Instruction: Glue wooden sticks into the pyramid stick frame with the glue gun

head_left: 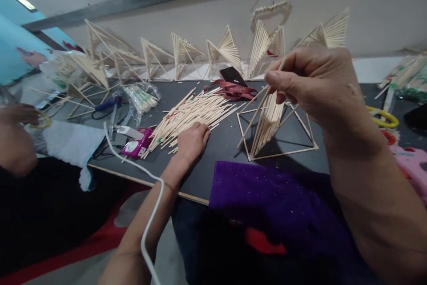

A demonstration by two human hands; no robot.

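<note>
My right hand (310,76) is raised at the right, thumb and fingers pinched on a thin wooden stick (251,126) that slants down to the left. Behind and below it stands a frame of sticks (283,155) with a fan of close-set sticks in its middle. My left hand (192,140) rests at the near right edge of a loose pile of sticks (196,109), its fingers bent together; what they hold, if anything, is hidden.
Finished stick frames (227,54) line the wall. A purple cloth (253,187) hangs over the front edge. A white cable (151,218) crosses my left forearm. Another person's hand (20,114) holds yellow-handled scissors at the left. A phone (232,75) and red ribbon (236,90) lie behind the pile.
</note>
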